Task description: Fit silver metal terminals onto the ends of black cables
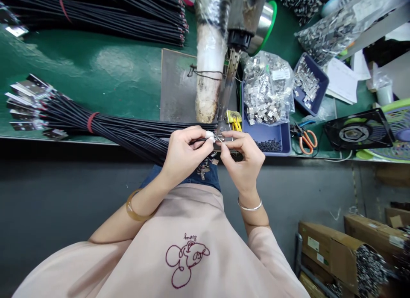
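Observation:
My left hand (184, 154) is pinched round the end of a black cable (200, 140) from the bundle of black cables (128, 133) that lies across the bench edge. My right hand (241, 157) is pinched on a small metal clip (220, 138) at that cable end. Both hands meet just below the metal strip (228, 90) that hangs from the machine (246, 16). A finger of the left hand wears a white cot.
A blue tray (272, 135) holds a bag of metal clips (267, 92). Orange-handled scissors (306, 140) and a black fan (358, 131) lie to the right. More cable bundles (112, 16) lie at the back. Cardboard boxes (336, 251) stand on the floor, lower right.

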The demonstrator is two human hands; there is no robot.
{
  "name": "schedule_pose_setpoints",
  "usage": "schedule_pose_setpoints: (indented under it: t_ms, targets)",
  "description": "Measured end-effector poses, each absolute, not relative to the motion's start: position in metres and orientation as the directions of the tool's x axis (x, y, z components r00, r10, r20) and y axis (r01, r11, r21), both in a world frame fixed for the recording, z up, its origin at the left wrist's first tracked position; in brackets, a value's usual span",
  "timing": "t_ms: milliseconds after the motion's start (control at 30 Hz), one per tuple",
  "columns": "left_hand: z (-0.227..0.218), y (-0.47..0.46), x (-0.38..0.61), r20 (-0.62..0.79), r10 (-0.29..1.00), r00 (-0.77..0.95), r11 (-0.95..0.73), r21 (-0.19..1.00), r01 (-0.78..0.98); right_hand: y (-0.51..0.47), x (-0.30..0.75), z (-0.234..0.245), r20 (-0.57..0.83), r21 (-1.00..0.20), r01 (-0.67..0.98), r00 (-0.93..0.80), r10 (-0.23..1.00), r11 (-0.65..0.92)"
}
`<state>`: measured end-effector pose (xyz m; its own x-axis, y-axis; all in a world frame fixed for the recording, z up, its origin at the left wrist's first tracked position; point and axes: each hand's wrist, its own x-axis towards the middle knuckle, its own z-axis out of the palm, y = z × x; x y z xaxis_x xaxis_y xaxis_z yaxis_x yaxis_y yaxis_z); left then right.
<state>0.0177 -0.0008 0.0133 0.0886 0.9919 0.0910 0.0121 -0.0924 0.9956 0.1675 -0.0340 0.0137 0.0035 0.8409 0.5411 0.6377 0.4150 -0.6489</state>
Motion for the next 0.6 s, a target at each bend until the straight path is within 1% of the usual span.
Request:
schedule_pose_setpoints:
  t_ms: [267, 400, 600]
  targets:
    - [0.0176, 0.0031, 0.0178, 0.111, 0.992, 0.067, -0.113, 0.993, 0.021, -0.0317, 0.1678, 0.0208, 0.575, -0.578, 0.683, -0.047, 0.816, 0.446]
    - [0.0155, 0.004, 0.0168, 0.066, 0.992, 0.11, -0.07, 0.997, 0.035, -0.0344, 0.1708, 0.0216, 0.58, -0.557, 0.671, -0.109, 0.807, 0.49]
    - [0.0116, 0.0029, 0.0156, 0.019, 0.989, 0.148, -0.028, 0.998, 0.061, -0.0368, 0.1723, 0.0197, 0.577, -0.558, 0.671, -0.109, 0.809, 0.489]
